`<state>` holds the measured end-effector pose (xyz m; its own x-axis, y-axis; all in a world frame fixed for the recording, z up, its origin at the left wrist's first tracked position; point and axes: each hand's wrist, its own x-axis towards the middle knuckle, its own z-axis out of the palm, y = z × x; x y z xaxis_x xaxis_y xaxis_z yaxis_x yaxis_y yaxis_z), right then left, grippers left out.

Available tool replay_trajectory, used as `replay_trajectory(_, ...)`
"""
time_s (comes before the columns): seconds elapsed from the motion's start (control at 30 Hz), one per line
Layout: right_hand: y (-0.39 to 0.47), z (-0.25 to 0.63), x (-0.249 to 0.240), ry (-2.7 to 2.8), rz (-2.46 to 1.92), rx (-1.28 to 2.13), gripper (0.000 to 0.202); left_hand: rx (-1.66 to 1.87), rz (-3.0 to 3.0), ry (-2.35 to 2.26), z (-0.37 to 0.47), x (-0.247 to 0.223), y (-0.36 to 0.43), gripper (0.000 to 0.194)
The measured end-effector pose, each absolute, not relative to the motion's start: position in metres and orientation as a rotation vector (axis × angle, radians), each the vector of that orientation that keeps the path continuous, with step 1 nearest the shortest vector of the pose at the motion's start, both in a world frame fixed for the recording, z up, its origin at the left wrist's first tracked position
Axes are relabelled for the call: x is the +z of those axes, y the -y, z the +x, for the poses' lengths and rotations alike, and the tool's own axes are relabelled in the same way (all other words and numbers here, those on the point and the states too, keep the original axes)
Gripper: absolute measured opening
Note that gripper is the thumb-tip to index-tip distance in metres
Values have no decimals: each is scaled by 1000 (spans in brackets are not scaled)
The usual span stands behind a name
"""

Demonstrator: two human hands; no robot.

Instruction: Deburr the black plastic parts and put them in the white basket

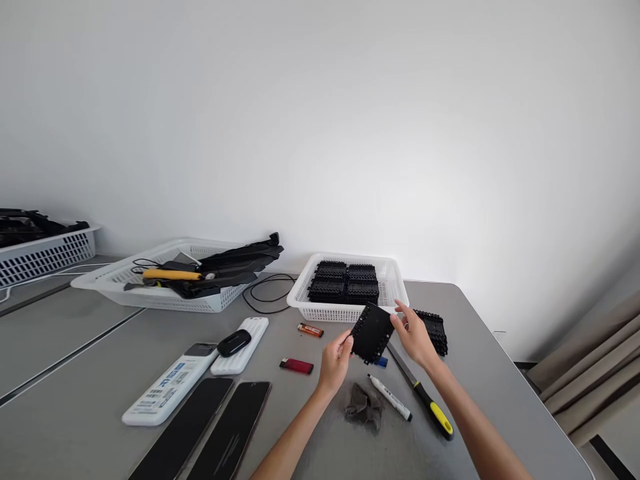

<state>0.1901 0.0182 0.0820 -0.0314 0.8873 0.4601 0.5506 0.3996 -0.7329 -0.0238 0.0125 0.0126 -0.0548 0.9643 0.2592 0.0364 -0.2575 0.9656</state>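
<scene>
Between 2 half-closed hands [334, 365] [416, 339], black toothed plate [373, 335], pinched at opposite edges

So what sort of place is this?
Likely a small workshop bench: a file and a marker lie on the table, near a basket of stacked black parts.

Workshop-like room: a grey table [505, 380] spreads beneath the fingers [345, 343], with a black-and-yellow-handled tool [424, 399] just below the right-hand ones and a marker [390, 397] nearer the viewer. Beyond the fingers and leftward, white baskets [320, 312] of black parts [327, 287] line a white wall [350, 133]; a beige curtain [590, 380] hangs far right.
</scene>
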Motion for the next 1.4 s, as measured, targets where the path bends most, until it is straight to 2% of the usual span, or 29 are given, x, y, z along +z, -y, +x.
replay_trajectory(0.07, -43, 184, 101, 1853, -1177, 624, 37, 1363, 1526, -1135, -35, 32, -19, 51)
replay_trajectory(0.27, -109, 151, 124, 1831, -1031, 1018, 50, 1400, 1632, -1266, -82, 115, -67, 42)
replay_trajectory(0.4, -169, 122, 130, 1618, -1126, 1034, 51, 1445, 1658, -1285, -109, 154, -128, 55)
replay_trajectory(0.47, -202, 107, 130, 1582, -1187, 1017, 46, 1412, 1709, -1482, -118, 159, -163, 47)
replay_trajectory(0.67, -274, 66, 115, 1561, -1501, 994, 25, 1206, 1742, -1788, -137, 132, -254, 29)
replay_trajectory(0.83, -309, 42, 94, 1591, -1702, 924, 27, 984, 1784, -1974, -148, 95, -294, 30)
replay_trajectory(1.07, -331, 36, 67, 1636, -1822, 888, 29, 626, 1926, -2081, -149, 74, -315, 26)
replay_trajectory(1.4, -333, 34, 61, 1732, -1745, 758, 27, 475, 2031, -2156, -144, 79, -310, 29)
